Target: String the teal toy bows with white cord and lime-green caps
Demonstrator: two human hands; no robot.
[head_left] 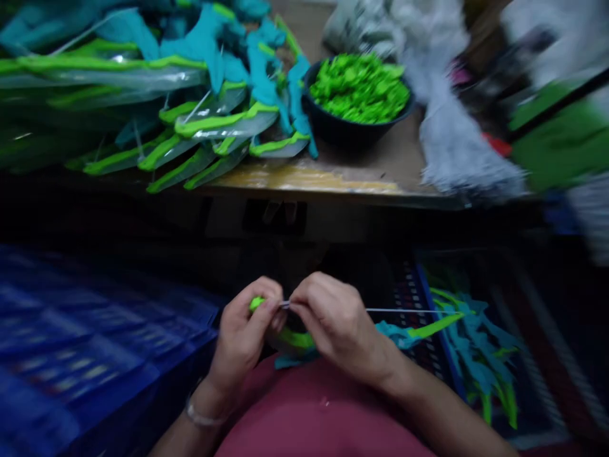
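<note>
Close above the lap, my left hand (pixel 247 327) is closed around a small bright green piece (pixel 257 303). Beside it, my right hand (pixel 335 317) pinches a thin white string (pixel 404 310) near the left fingertips. The string runs right from behind my right hand to teal and green pieces (pixel 480 336) over a blue crate. A curved green and teal piece (pixel 297 339) hangs below and between my hands, partly hidden by the right one. Another teal and green piece (pixel 419 331) lies just right of my right wrist.
A worn table edge (pixel 304 176) crosses ahead. On it are a dark bowl (pixel 342 130) of green pieces, a heap of teal and green items (pixel 223 120), and bundled white strands (pixel 457 139). Blue crates (pixel 95 355) stand at the left.
</note>
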